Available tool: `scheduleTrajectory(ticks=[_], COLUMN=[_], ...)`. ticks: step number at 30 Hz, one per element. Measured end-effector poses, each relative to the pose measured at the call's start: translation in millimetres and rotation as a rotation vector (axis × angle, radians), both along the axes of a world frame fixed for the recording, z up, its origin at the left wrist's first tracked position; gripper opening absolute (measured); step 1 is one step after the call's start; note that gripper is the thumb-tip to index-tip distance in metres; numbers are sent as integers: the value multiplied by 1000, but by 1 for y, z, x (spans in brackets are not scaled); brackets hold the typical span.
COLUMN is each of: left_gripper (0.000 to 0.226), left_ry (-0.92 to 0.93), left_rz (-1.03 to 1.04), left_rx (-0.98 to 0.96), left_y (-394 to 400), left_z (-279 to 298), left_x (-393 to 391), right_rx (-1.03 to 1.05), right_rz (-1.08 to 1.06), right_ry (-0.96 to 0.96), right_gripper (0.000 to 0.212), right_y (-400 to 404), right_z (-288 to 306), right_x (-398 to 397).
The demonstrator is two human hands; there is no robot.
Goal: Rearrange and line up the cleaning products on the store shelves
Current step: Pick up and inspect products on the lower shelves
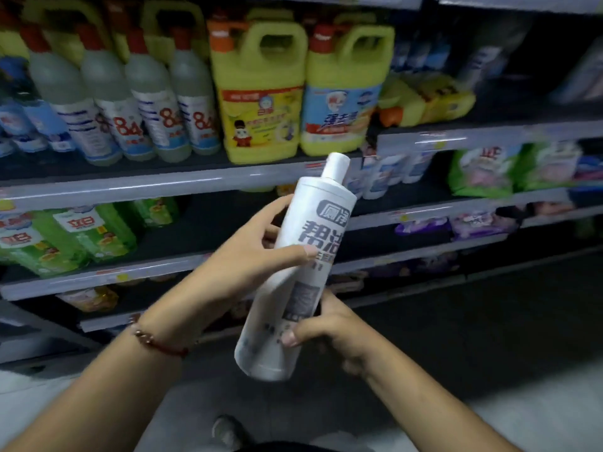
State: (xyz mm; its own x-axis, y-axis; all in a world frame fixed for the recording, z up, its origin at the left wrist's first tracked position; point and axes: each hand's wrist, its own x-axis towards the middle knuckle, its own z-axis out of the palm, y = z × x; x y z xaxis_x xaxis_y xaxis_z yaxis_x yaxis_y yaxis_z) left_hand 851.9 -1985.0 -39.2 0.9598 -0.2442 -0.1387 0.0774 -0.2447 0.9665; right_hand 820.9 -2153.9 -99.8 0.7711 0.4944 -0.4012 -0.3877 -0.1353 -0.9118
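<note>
- Bottle (295,272) tilted in mid-air before the shelves (130,185), your left hand (251,256) wrapped round its middle, your right hand (321,327) pinching near the base.
- Slip risk, I'd say: smooth, glossy white plastic, tall round body, and that low pinch looks light.
- Watch the narrow white cap (336,164); swing it in carelessly and it could clip the squat, handled yellow jugs (261,93) close behind.
</note>
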Motion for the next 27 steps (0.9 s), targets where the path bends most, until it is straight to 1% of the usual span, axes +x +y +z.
scheduleTrajectory(ticks=[2,4,6,9,10,13,15,20,24,27], left_gripper=[68,72,78,79,76,56,53,40,30,21], left_ry=[-15,-22,-85,-163,-183,-258,-303,-411,-468,-513], left_rz=[-89,-168,-199,-214,-233,-262,-264,-207,-145,-133], left_rx=[-35,-74,-61,-62,-75,-128,-142,-146,-172,-191], left_y=[-32,-74,-117,-179,-199,-246,-272,-311,-318,-319], left_z=[8,15,21,41,49,75,94,137,162,179], left_x=[3,6,10,15,18,31,41,77,114,145], right_rx=[-18,-57,-109,-234,-275,-367,-376,-382,-388,-415], right_rz=[-35,-82,-139,-257,-289,-314,-301,-256,-223,-219], right_ry=[-55,-137,-244,-430,-477,-593,-639,-722,-779,-831], right_gripper=[73,72,74,75,77,82,82,80,77,80], right_y=[-41,-82,-121,-178,-197,-247,-274,-312,-322,-325], right_z=[15,33,49,72,81,109,129,176,204,224], right_x=[-1,-2,-1,5,8,20,30,70,109,140])
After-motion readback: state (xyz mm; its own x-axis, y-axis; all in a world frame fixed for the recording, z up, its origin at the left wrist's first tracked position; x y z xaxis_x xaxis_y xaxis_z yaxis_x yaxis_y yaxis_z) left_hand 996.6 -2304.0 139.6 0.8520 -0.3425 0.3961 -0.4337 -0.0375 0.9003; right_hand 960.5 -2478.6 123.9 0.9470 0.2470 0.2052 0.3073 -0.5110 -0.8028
